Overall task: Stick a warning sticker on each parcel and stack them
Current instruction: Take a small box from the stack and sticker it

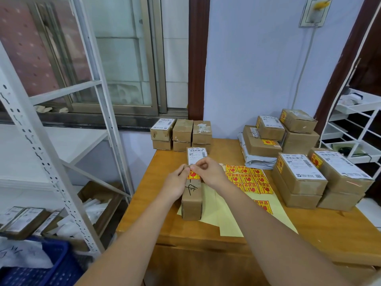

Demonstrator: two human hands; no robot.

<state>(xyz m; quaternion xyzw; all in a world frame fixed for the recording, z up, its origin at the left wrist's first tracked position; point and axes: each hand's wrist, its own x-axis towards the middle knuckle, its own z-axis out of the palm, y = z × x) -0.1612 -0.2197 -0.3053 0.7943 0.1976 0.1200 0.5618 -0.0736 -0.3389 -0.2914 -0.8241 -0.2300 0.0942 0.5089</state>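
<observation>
A long brown parcel (192, 200) with a white shipping label lies lengthwise in the middle of the wooden table (309, 230). A yellow-and-red warning sticker (193, 175) sits on its top, below the label. My left hand (176, 183) and my right hand (208, 173) meet over the sticker, and the fingertips of both pinch its upper edge. A sheet of warning stickers (248, 178) lies on yellow backing paper (231, 221) just right of the parcel.
Stickered parcels are stacked at the right (299, 180) and back right (296, 131). Several plain boxes (181, 134) stand at the table's back left. A white metal shelf (61, 162) stands left, a blue crate (51, 269) below it, and a white rack (356, 124) is far right.
</observation>
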